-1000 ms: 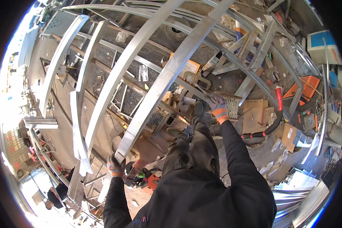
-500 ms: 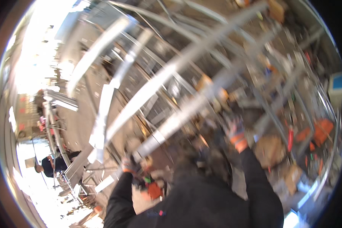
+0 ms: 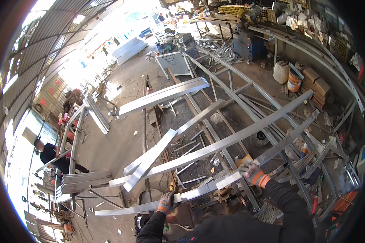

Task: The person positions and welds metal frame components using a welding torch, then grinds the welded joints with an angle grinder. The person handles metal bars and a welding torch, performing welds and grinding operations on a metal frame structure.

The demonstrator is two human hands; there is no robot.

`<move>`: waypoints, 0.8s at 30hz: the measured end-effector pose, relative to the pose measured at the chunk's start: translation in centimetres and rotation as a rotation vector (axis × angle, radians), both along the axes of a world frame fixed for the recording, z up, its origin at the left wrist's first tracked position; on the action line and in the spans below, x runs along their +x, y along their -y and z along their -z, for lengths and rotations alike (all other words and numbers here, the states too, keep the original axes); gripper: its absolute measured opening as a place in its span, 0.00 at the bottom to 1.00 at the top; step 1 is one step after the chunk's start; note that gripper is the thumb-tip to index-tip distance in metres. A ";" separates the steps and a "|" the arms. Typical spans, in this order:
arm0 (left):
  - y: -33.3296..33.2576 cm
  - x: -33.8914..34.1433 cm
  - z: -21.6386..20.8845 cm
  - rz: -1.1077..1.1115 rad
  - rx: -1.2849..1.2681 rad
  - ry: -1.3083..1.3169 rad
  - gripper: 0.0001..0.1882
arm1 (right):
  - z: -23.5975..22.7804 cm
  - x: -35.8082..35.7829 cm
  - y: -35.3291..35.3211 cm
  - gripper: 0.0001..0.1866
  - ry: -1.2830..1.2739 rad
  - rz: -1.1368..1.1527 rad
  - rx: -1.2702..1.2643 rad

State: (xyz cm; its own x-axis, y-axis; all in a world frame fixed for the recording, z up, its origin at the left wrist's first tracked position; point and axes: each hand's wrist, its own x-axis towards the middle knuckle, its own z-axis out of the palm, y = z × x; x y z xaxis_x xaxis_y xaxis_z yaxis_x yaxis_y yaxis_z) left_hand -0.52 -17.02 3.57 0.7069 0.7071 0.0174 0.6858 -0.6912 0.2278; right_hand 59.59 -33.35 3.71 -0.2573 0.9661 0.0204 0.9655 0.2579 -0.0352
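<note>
A long silvery metal bar [image 3: 205, 189] lies crosswise in front of me over the frame's rails. My left hand [image 3: 166, 202], in a grey glove with an orange cuff, is closed around its near edge, beside a short pale piece [image 3: 177, 198]. Further right, my right hand [image 3: 253, 174], gloved the same way, grips the bar from above; its fingertips are partly hidden. A short flat metal piece [image 3: 228, 180] lies along the bar just left of that hand. Beyond runs a longer parallel bar [image 3: 219, 144], with two shorter bars [image 3: 150, 160] overlapping its left part.
Wide flat profiles [image 3: 164, 96] rest across the far rails [image 3: 231, 91]. Stacked profiles [image 3: 85, 181] stand at left, near another person [image 3: 52, 156]. At the right are a bucket [image 3: 295, 80], a white jug [image 3: 280, 72] and cardboard boxes [image 3: 315, 87]. Scraps litter the floor beneath.
The view has turned and sharpened from a blur. My right hand, earlier spread and apart from the bar, is now on it. The left hand stays at the bar.
</note>
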 end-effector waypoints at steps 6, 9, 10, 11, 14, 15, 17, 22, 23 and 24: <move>0.0 -0.3 -0.4 -0.034 0.001 0.231 0.44 | -5.5 -4.0 0.4 0.13 -0.162 0.069 0.250; 0.1 -0.3 0.9 -0.104 0.017 0.330 0.44 | -6.2 -10.7 1.0 0.14 -0.454 0.356 0.268; 0.3 -0.4 1.6 -0.128 0.012 0.340 0.44 | -5.9 -13.1 1.0 0.16 -0.472 0.426 0.299; 0.0 -0.5 2.3 -0.132 0.087 0.293 0.43 | -5.5 -14.5 0.5 0.17 -0.627 0.397 0.322; -0.6 -0.5 3.9 -0.223 -0.292 0.241 0.41 | -3.7 -19.1 -0.5 0.22 -1.138 0.579 0.199; -0.3 -0.4 3.9 -0.182 -0.282 0.374 0.40 | -3.5 -20.1 -0.4 0.24 -1.055 0.584 0.197; 0.0 0.8 2.8 -0.136 -0.198 0.541 0.41 | -3.6 -21.5 -0.2 0.29 -1.185 0.725 -0.028; 1.4 9.1 -1.9 -0.123 -0.785 0.823 0.27 | -6.2 -23.9 0.5 0.31 -1.107 0.661 0.091; 1.9 11.8 -2.2 -0.113 -1.072 0.982 0.24 | -6.8 -24.4 0.4 0.30 -1.014 0.654 -0.030; 2.1 14.0 -2.6 -0.042 -1.317 1.016 0.29 | -7.2 -24.5 0.3 0.28 -0.939 0.654 -0.067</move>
State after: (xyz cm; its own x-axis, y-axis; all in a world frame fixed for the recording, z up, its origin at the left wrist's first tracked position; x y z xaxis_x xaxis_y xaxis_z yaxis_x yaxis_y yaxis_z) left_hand 13.45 -19.11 6.13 0.7631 0.6270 -0.1564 -0.0854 0.3377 0.9374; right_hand 35.09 -33.67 10.91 0.3844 0.9156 -0.1178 0.4994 -0.3135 -0.8076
